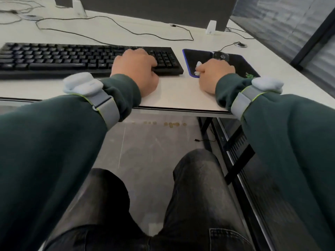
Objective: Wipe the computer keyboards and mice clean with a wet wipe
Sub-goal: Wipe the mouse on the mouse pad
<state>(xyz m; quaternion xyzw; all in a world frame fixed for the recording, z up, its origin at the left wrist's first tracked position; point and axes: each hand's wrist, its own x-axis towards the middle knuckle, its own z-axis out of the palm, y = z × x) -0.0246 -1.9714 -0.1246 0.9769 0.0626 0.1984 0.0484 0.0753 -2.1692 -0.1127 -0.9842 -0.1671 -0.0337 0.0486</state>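
Note:
A black keyboard [58, 57] lies across the white desk [174, 95]. My left hand [135, 69] rests on its right end, fingers curled over the keys near the number pad. To the right is a dark mouse pad [241, 65] with a blue edge. A black mouse [220, 55] sits on the pad, just beyond my right hand [214, 74]. That hand grips a crumpled white wet wipe [198, 68] at the pad's near left part.
A dark partition panel [145, 6] on white feet stands at the back of the desk. Loose black cables [116, 24] trail across the desk behind the keyboard. A cable grommet [241, 44] sits at the back right. My knees are under the desk edge.

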